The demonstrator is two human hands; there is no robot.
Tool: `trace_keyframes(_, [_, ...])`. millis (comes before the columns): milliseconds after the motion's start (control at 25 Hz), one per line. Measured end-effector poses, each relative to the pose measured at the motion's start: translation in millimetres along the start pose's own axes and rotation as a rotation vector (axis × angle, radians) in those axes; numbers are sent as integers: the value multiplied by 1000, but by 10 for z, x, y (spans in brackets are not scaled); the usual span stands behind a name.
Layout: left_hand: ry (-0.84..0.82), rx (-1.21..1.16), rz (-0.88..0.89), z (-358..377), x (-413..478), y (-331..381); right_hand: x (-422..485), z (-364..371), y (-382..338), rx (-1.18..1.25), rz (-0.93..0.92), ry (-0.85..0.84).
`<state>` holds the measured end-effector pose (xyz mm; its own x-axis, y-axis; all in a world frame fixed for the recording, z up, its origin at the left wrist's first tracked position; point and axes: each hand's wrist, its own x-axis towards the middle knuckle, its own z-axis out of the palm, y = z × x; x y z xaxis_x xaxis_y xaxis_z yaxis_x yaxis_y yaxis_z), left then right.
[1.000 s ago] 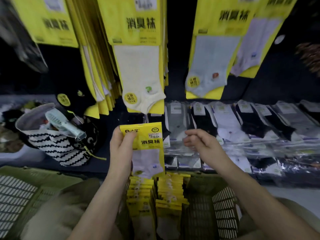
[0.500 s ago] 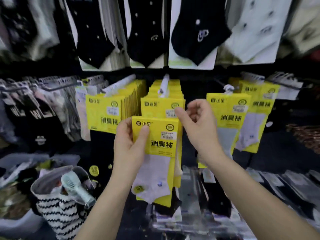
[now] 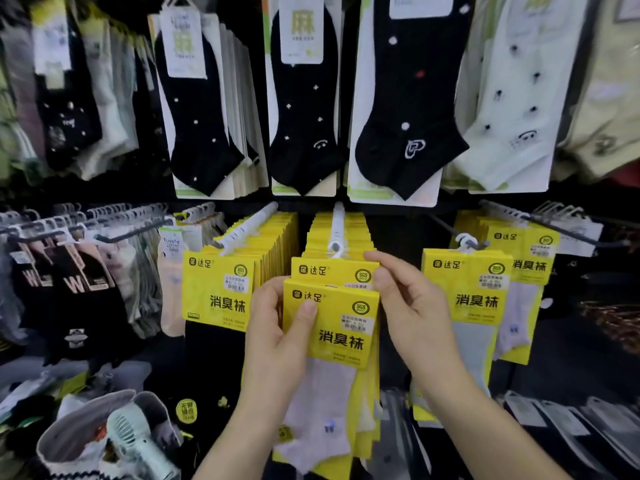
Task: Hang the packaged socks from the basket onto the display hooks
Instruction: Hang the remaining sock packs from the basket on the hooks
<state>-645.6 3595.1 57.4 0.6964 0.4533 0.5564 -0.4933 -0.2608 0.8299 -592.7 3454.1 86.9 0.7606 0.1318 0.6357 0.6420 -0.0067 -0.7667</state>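
Left hand [image 3: 277,337] grips one yellow-carded pack of pale lilac socks [image 3: 332,327]; right hand [image 3: 412,306] pinches a corner of the front hanging yellow pack [image 3: 329,270] — four display hooks [image 3: 337,226] carry such packs.

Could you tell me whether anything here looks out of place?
Yes: a striped bag holding a handheld fan sits at lower left below the hanging socks; it looks like a personal item, not stock.

The middle white hook [image 3: 337,225] carries a thick row of yellow sock packs [image 3: 330,271]. Left of it another white hook [image 3: 247,228] holds more; right of it a dark hook [image 3: 446,229] holds others.
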Motion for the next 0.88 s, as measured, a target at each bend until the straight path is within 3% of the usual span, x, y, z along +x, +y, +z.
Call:
trace_keyframes(80, [-9, 23, 2, -4, 45, 49, 66, -18, -43, 83, 53, -26])
trace_keyframes(320, [-15, -55, 5, -26, -92, 99, -16, -81, -52, 175, -22, 14])
trace_keyframes(440, [-49, -109, -89, 2, -305, 23, -193, -197, 101, 250, 187, -20])
trace_keyframes(560, [-147, -202, -183, 101, -402, -8, -253, -419, 227, 218, 290, 102])
trace_keyframes(720, [-118, -288, -133, 187, -325, 24, -101, -878, 160, 173, 227, 337])
trace_keyframes(880, [-83, -275, -118, 233, -320, -26, 72, -1173, 111, 93, 179, 369])
